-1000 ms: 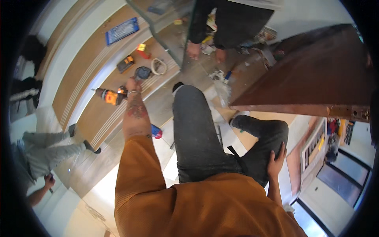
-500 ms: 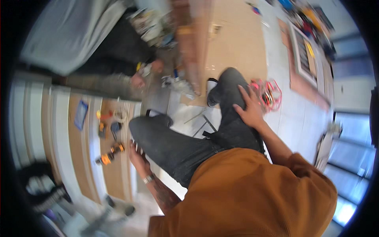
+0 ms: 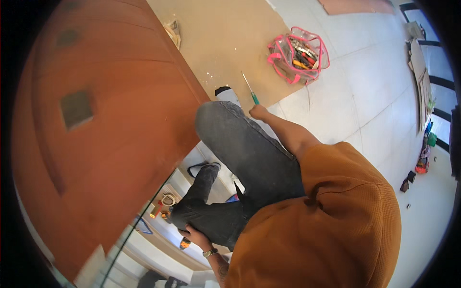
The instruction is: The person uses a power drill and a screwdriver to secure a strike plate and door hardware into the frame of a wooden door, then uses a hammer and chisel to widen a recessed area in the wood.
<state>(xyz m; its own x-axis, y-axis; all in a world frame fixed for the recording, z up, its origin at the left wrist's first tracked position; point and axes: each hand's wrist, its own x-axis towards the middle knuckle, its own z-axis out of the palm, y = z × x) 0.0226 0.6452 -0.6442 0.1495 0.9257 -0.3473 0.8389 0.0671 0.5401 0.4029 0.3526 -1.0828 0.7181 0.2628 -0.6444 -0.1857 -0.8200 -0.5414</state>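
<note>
My right hand [image 3: 260,112] is low beside my right leg, its fingers closed at the butt end of a screwdriver [image 3: 254,97]. The tool has a green handle and a thin metal shaft that points away from me over the brown floor covering [image 3: 225,43]. My left hand [image 3: 196,236] rests against my left knee with its fingers spread along the dark trousers [image 3: 211,218]. A watch sits on that wrist. Partly hidden behind the left hand is an orange and black power tool [image 3: 185,243].
A clear tool bag [image 3: 300,56] with pink trim, full of hand tools, stands ahead to the right. A large reddish-brown panel [image 3: 129,91] with a square dark opening fills the left. Stairs with a glass edge [image 3: 139,218] lie lower left, a few tools on them.
My view has swung to the right, and the reddish-brown panel now covers the left side. My right hand has left my right knee and closed on the screwdriver. The left hand now touches my knee.
</note>
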